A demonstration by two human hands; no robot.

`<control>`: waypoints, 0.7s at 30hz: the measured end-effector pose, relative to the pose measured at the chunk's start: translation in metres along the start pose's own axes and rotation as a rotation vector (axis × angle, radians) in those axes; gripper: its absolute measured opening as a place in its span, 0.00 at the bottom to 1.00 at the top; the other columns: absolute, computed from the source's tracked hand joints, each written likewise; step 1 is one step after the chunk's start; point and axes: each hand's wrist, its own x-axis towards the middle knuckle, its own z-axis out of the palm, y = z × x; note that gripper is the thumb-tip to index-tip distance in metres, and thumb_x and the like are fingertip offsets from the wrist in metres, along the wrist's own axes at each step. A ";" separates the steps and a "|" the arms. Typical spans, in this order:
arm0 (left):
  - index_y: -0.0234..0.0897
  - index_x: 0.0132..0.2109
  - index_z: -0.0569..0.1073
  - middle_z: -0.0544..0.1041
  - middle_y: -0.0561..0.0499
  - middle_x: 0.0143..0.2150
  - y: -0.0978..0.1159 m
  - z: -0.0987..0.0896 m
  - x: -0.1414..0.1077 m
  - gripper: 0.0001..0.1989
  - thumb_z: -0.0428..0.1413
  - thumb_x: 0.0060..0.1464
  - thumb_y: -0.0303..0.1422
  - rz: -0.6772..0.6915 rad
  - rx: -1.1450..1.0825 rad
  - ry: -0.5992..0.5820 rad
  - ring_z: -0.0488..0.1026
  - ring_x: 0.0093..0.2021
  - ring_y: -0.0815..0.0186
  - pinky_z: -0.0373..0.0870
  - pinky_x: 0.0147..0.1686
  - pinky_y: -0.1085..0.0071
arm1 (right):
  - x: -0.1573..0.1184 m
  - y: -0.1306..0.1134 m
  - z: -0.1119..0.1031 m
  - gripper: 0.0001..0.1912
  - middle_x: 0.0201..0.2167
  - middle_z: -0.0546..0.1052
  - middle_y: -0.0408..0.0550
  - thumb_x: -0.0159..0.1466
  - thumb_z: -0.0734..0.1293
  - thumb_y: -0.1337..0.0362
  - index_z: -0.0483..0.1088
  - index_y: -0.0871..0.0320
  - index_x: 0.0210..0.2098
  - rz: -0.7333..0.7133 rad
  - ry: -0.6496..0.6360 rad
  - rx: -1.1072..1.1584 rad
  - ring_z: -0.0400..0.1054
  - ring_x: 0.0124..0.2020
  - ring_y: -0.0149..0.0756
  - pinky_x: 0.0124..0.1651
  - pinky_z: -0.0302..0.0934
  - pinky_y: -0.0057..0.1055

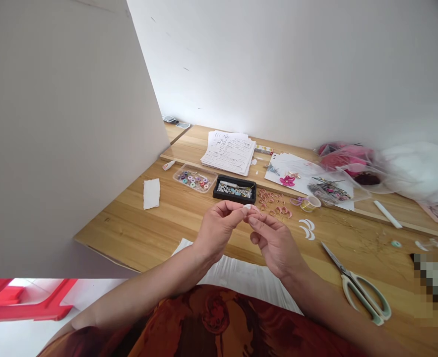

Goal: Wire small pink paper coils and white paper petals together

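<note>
My left hand (219, 228) pinches a small white piece (247, 207) between thumb and forefinger; its shape is mostly covered. Close against it on the right, my right hand (278, 243) has its fingers curled and thumb pressed in. Something thin and pinkish shows at its fingertips, too small to make out. Several white paper crescents (308, 229) lie to the right of my hands. Beyond the fingers, small pink curved pieces (273, 201) are spread on the wooden table. A black tray (216, 192) with beads and a slim tool stands just past my left hand.
Scissors (356, 287) lie partly open at right. Farther back are a clear bead box (176, 174), cut paper sheets (226, 153), a magenta flower (287, 181), a small round tub (310, 204) and plastic bags (352, 161). A white panel (66, 124) stands at left.
</note>
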 end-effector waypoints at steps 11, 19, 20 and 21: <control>0.36 0.30 0.78 0.80 0.49 0.31 0.001 -0.003 0.003 0.10 0.68 0.49 0.37 0.243 0.282 0.071 0.73 0.31 0.67 0.66 0.33 0.71 | -0.020 -0.016 -0.004 0.11 0.26 0.73 0.43 0.63 0.72 0.55 0.73 0.55 0.31 -0.198 -0.165 -0.465 0.62 0.27 0.32 0.30 0.57 0.31; 0.35 0.29 0.78 0.77 0.50 0.27 0.012 -0.002 -0.002 0.09 0.68 0.46 0.35 0.242 0.413 -0.019 0.67 0.26 0.71 0.61 0.28 0.72 | -0.022 -0.060 -0.007 0.06 0.24 0.71 0.43 0.65 0.69 0.59 0.74 0.54 0.32 -0.433 -0.130 -0.809 0.57 0.23 0.31 0.26 0.52 0.32; 0.34 0.29 0.78 0.77 0.51 0.26 0.012 -0.002 -0.003 0.09 0.68 0.46 0.35 0.221 0.401 -0.048 0.66 0.26 0.71 0.60 0.27 0.72 | -0.020 -0.065 -0.007 0.06 0.25 0.72 0.43 0.65 0.69 0.60 0.74 0.54 0.32 -0.457 -0.139 -0.834 0.57 0.23 0.30 0.26 0.52 0.32; 0.34 0.29 0.78 0.76 0.51 0.26 0.013 -0.003 -0.003 0.10 0.68 0.46 0.35 0.197 0.385 -0.079 0.66 0.26 0.71 0.60 0.27 0.73 | -0.018 -0.069 -0.007 0.06 0.25 0.72 0.43 0.65 0.69 0.61 0.74 0.54 0.32 -0.476 -0.152 -0.851 0.57 0.23 0.30 0.26 0.52 0.32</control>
